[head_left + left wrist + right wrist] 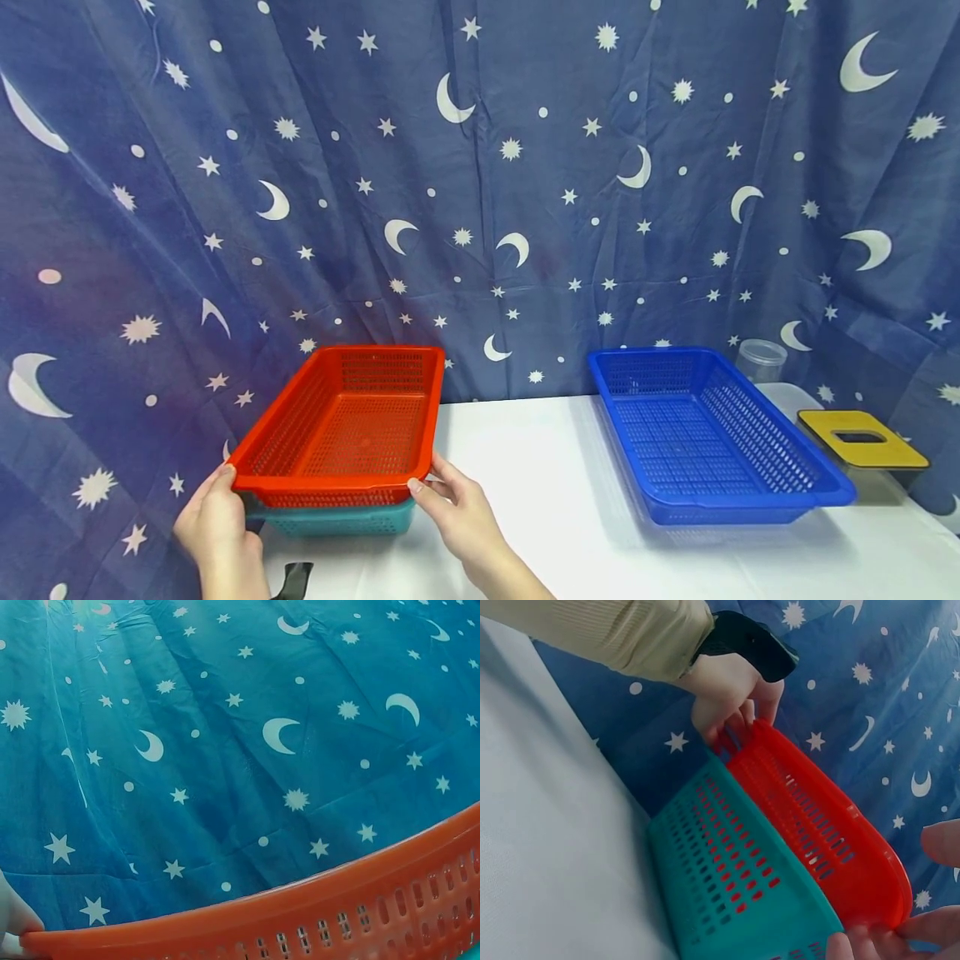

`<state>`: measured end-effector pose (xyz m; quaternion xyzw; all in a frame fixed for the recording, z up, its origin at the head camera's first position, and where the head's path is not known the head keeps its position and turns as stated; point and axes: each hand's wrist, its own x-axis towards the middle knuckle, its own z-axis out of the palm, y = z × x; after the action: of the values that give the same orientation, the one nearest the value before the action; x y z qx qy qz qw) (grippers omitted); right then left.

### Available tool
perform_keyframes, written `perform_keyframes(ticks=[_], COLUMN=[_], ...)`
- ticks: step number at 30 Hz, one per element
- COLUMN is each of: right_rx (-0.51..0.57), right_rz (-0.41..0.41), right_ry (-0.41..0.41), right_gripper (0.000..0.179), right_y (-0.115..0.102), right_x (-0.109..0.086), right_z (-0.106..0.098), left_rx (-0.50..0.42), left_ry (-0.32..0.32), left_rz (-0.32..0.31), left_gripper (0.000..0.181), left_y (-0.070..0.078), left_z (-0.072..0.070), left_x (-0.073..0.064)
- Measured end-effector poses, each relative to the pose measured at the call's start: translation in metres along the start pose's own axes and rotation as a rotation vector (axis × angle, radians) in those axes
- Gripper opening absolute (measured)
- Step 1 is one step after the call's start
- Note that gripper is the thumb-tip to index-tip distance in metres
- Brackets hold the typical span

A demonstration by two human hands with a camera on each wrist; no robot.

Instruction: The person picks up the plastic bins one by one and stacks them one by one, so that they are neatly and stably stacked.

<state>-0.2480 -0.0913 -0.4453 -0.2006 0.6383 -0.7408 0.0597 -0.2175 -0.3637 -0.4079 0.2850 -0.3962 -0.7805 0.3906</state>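
Observation:
A red plastic basket with slotted walls sits partly inside a teal basket of similar shape, its rim well above the teal one. My left hand grips the red basket's near left corner. At the near right corner my right hand holds the rim, thumb on top and fingers below. The right wrist view shows the teal basket on the table, with the red basket tilted in its opening. Only a red rim and a bit of hand appear in the left wrist view.
A blue basket stands on the right of the white table. Beyond it are a clear round container and a box with a yellow slotted lid. A dark blue curtain with stars and moons hangs behind.

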Motion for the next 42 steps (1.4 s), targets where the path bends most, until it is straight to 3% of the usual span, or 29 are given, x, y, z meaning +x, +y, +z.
perform_keyframes(ticks=[5, 10, 14, 17, 21, 33, 42], right_rx=[-0.056, -0.061, -0.043, 0.0, 0.059, 0.159, 0.243], right_rz=[0.062, 0.124, 0.122, 0.106, 0.115, 0.153, 0.19], right_ry=[0.054, 0.069, 0.045, 0.023, 0.014, 0.03, 0.118], right_gripper=[0.064, 0.07, 0.068, 0.066, 0.066, 0.065, 0.052], right_y=[0.004, 0.003, 0.003, 0.004, 0.007, 0.008, 0.011], right_x=[0.001, -0.001, -0.001, -0.001, 0.0, 0.002, 0.007], right_z=[0.0, -0.001, 0.0, 0.0, 0.0, -0.002, -0.01], left_rx=[0.169, 0.228, 0.291, 0.352, 0.389, 0.429, 0.527], left_ry=[0.003, -0.008, -0.008, -0.014, -0.024, -0.028, -0.056], left_rz=[0.033, 0.022, 0.039, 0.048, 0.056, 0.08, 0.064], left_gripper=[0.028, 0.028, 0.022, 0.036, 0.047, 0.045, 0.045], left_y=[-0.004, -0.011, -0.015, -0.018, -0.022, -0.025, -0.025], left_z=[-0.003, -0.004, -0.005, -0.006, -0.006, -0.008, -0.003], left_x=[0.002, 0.003, 0.006, 0.007, 0.007, 0.008, 0.009])
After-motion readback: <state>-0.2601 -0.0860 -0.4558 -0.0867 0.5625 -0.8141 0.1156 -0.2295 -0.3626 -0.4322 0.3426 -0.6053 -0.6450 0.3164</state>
